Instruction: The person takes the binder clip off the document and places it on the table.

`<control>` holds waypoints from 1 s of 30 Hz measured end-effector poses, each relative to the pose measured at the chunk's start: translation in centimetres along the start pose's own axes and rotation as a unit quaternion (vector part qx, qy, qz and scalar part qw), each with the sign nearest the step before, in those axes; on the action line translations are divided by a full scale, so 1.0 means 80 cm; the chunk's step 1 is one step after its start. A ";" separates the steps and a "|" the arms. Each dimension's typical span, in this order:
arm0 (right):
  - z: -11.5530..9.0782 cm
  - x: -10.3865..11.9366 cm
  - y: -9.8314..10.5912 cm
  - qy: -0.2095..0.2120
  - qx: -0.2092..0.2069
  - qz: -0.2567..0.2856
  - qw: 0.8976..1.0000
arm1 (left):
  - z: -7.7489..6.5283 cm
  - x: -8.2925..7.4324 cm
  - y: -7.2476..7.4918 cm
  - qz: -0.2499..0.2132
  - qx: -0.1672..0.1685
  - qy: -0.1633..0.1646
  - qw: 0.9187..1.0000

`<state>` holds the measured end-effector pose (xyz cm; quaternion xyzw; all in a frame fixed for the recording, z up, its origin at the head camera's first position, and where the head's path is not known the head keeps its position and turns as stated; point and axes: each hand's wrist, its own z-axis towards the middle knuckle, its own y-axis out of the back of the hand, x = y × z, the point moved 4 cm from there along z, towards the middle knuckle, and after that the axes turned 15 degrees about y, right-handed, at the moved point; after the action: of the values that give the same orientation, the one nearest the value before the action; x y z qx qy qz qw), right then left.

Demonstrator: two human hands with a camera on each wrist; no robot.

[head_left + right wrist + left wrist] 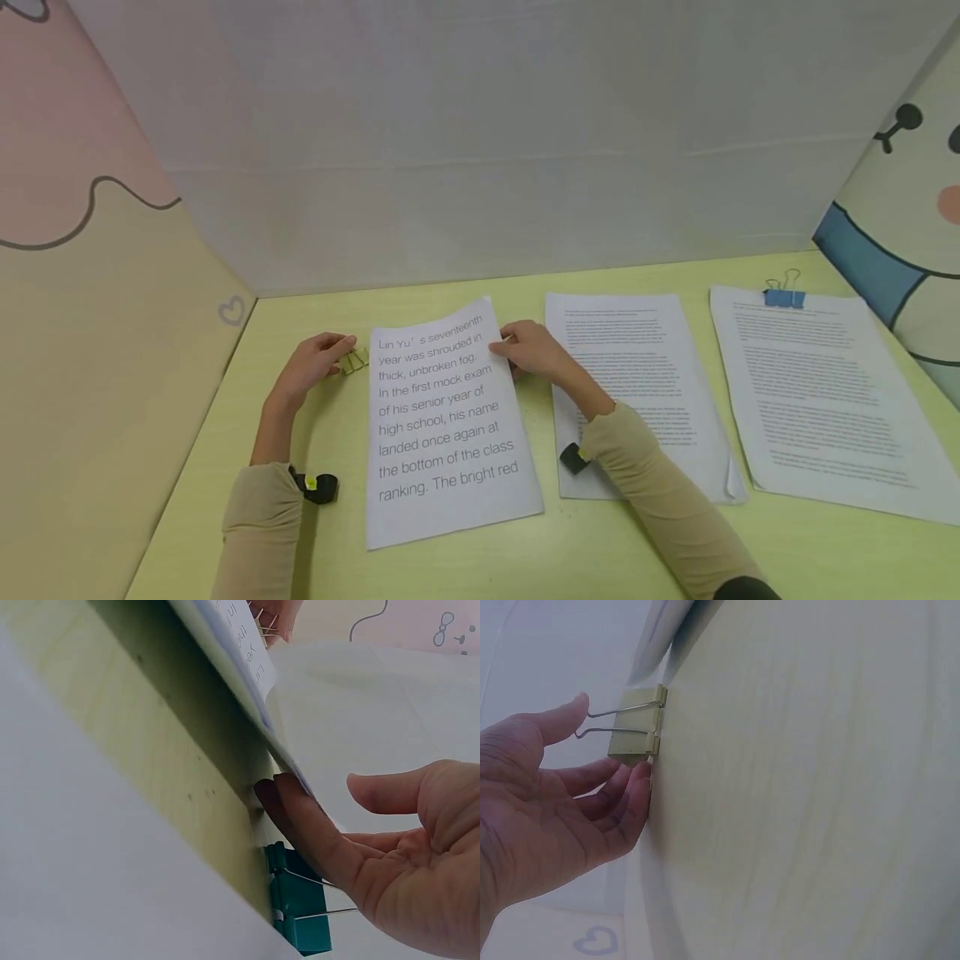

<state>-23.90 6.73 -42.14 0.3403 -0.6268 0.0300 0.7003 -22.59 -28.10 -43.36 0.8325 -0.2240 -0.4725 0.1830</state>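
Left of the large-print sheets, my left hand (306, 367) holds a yellow-gold binder clip (354, 360). In the left wrist view its thumb lies at the wire handles and the other fingers curl beneath the clip body (636, 724), close to the tabletop. My right hand (534, 350) grips the upper right edge of the large-print sheets (450, 425), lifting that edge; in the right wrist view the fingers are under the paper and the thumb is on the upper side. A teal binder clip (300, 900) stands just below those fingers, mostly hidden in the head view.
A stack of small-print pages (622, 400) lies under the right forearm, with a turned-up lower corner. Farther right is another stack (825, 400) with a blue binder clip (784, 297) at its top. A white wall backs the yellow table (487, 571).
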 end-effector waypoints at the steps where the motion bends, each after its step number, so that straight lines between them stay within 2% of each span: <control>1: 0.000 0.001 0.001 0.001 0.001 -0.013 1.000 | -0.001 0.000 0.000 0.005 -0.002 0.000 1.000; 5: -0.005 0.009 0.008 0.003 0.011 -0.051 0.999 | -0.004 -0.002 0.002 0.026 -0.021 0.010 0.999; 8: -0.011 0.018 0.020 0.010 0.015 -0.047 0.999 | -0.006 -0.004 0.003 0.047 -0.037 0.018 0.998; 15: -0.026 0.034 0.053 0.066 -0.004 -0.030 0.997 | -0.011 -0.016 0.008 0.083 -0.066 0.017 0.994; 23: -0.041 0.024 0.082 0.070 -0.028 -0.038 0.996 | -0.018 -0.053 0.000 0.103 -0.076 -0.019 0.992; 30: -0.053 0.018 0.110 0.060 -0.047 -0.047 0.996 | -0.023 -0.089 -0.018 0.115 -0.072 -0.035 0.990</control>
<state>-24.05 15.09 -36.92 0.3336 -0.5677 -0.0127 0.7525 -23.95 -22.83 -38.18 0.7690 -0.2898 -0.4921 0.2871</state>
